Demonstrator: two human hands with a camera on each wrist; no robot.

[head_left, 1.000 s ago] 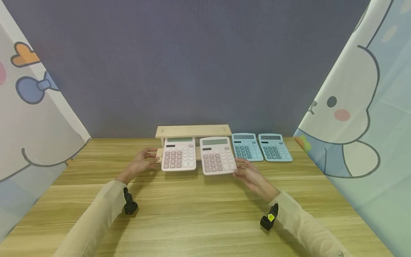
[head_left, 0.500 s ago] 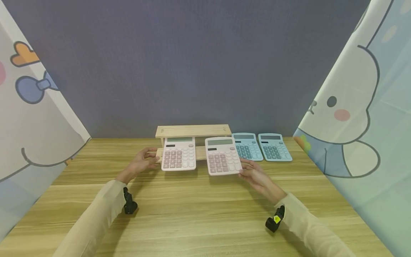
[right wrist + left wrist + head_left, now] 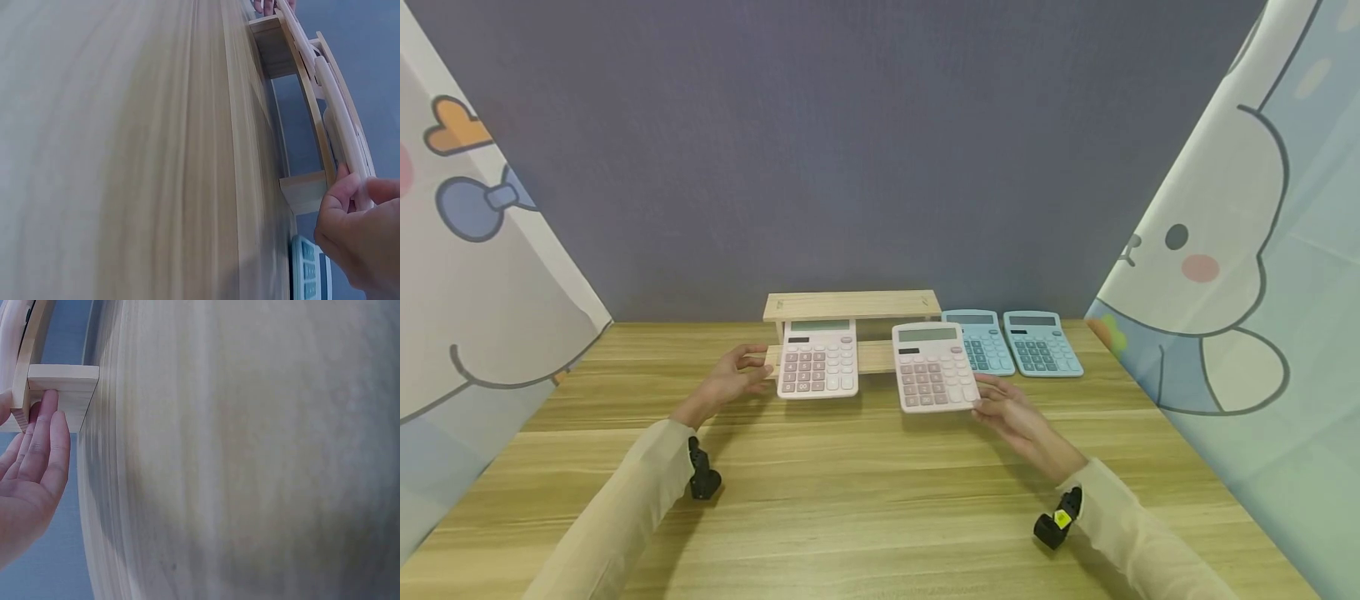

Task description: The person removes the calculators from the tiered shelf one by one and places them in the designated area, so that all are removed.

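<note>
Head view: I see the right hand (image 3: 1015, 421) pinching the held calculator (image 3: 935, 367), a pink one, by its lower right corner, in front of the right part of the wooden rack (image 3: 853, 305). With so little of it gripped, I judge its weight could twist it loose onto the desk (image 3: 850, 500). The other pink calculator (image 3: 818, 358) rests on the rack; two blue calculators (image 3: 1042, 346) lie to the right.

Left wrist view: the left hand (image 3: 726, 382) has its thumb before the slat and its fingers behind, holding the rack's end (steadying it, I'd guess). Should that hold slacken during a bump, the rack could slide and its calculator slip.

Right wrist view: a narrow grip, fingers curled under the calculator's edge. I can't tell whether it touches the rack; swung low, it could knock the nearer blue one.
</note>
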